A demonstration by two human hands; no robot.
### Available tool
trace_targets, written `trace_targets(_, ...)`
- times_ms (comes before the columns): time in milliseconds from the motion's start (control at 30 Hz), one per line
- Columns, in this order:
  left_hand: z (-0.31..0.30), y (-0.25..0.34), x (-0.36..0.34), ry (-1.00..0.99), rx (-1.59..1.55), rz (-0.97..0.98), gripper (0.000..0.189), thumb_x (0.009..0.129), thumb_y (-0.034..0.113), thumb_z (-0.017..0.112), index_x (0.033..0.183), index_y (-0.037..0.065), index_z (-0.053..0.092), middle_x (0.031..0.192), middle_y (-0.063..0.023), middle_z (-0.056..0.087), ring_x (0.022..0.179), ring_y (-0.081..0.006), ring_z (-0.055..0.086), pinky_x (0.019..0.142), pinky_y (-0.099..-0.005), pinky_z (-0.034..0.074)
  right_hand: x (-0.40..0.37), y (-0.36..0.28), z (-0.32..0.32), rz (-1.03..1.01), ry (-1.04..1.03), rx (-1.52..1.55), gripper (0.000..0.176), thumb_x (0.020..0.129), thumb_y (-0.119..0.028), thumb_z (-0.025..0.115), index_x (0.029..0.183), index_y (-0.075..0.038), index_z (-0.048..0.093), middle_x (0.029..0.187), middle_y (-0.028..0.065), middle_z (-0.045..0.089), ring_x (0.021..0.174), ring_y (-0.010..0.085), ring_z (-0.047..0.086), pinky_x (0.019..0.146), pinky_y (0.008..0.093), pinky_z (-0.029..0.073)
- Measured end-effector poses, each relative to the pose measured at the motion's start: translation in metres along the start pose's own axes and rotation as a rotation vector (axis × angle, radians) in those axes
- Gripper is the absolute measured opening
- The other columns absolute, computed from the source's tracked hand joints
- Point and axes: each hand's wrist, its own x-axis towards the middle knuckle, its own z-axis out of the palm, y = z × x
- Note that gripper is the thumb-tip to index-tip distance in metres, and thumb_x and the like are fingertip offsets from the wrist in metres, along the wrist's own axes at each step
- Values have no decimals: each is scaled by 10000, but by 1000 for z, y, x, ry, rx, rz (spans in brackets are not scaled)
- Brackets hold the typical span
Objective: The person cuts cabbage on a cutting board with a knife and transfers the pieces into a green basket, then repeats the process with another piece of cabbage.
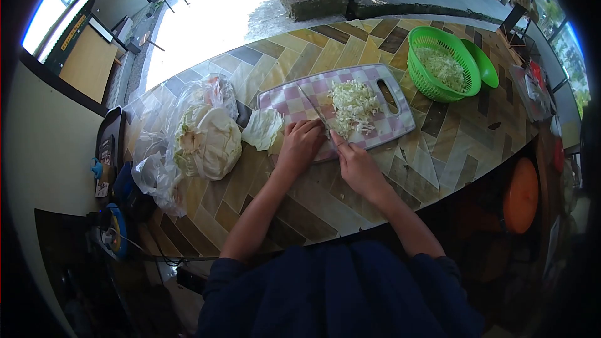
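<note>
My right hand (357,166) is wrapped round the handle of a knife (315,105), whose blade points away and to the left over a pink checked cutting board (294,95). Just left of the blade, my left hand (303,144) rests at the board's near edge with its fingers bent together; whatever lies under them is hidden. Shredded cabbage (352,107) is heaped to the right of the blade. A loose cabbage leaf (263,128) lies beside the board's left end. Farther left, a partly peeled cabbage head (210,144) sits against a clear plastic bag (153,166).
A green basket (416,78) holding more shredded cabbage stands at the back right, beside a green bowl (485,66). The tiled table (313,213) has a curved edge near my body. A black tray (111,131) is at the left, an orange stool (521,195) below right.
</note>
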Motion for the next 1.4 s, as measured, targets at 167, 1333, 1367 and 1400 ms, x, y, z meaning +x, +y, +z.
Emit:
trace_targets(167,7,9,-2,35,6,-103,245,834,159,670,1040,28,664,1187,-125,649,1095,-287,592,942,-428,410,-12,-20,-11,152,-53,-38,518,943,-94,468,1451,-87,365,981,270,611,849,453,622,745,512,512)
trace_targets(1333,5,23,1,99,18,-167,260,826,164,678,1049,30,677,1130,-122,652,1056,-292,594,937,-424,396,-12,-10,-8,112,-17,24,532,946,-96,479,1462,-89,353,937,280,606,824,459,617,732,509,507)
trace_targets(1367,6,25,1,104,22,-177,260,825,171,682,1043,29,679,1124,-123,654,1056,-293,594,938,-424,395,-15,-9,-11,114,-14,39,529,947,-97,478,1461,-89,355,941,279,607,828,458,616,737,509,505)
trace_targets(1400,7,25,1,105,18,-181,261,823,173,686,1041,30,680,1122,-122,654,1052,-292,596,936,-423,396,-17,-8,-14,119,-8,55,526,948,-99,478,1460,-88,358,944,277,608,831,458,615,742,508,503)
